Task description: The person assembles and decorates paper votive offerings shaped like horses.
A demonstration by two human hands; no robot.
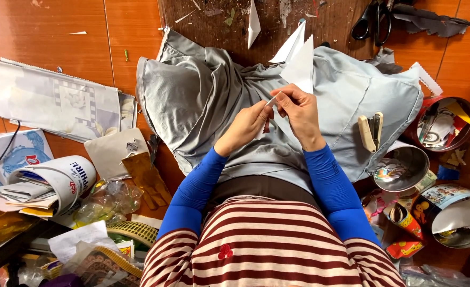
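I sit on the floor with my legs in grey trousers [203, 101] stretched out ahead. Over my lap, my left hand [248, 125] and my right hand [299, 109] meet and pinch a small white paper piece [273, 99] between their fingertips. Just beyond my right hand, larger folded white paper sheets [301, 64] rest on my right leg. Both arms wear blue sleeves, and a red and white striped shirt fills the bottom of the view.
A stapler [370, 130] lies on my right leg. Black scissors [372, 21] lie on a wooden board ahead. Tins of paper scraps [445, 125] and a steel bowl [402, 169] stand at right. Newspaper [54, 101], a tipped white bucket [59, 183] and plastic clutter are at left.
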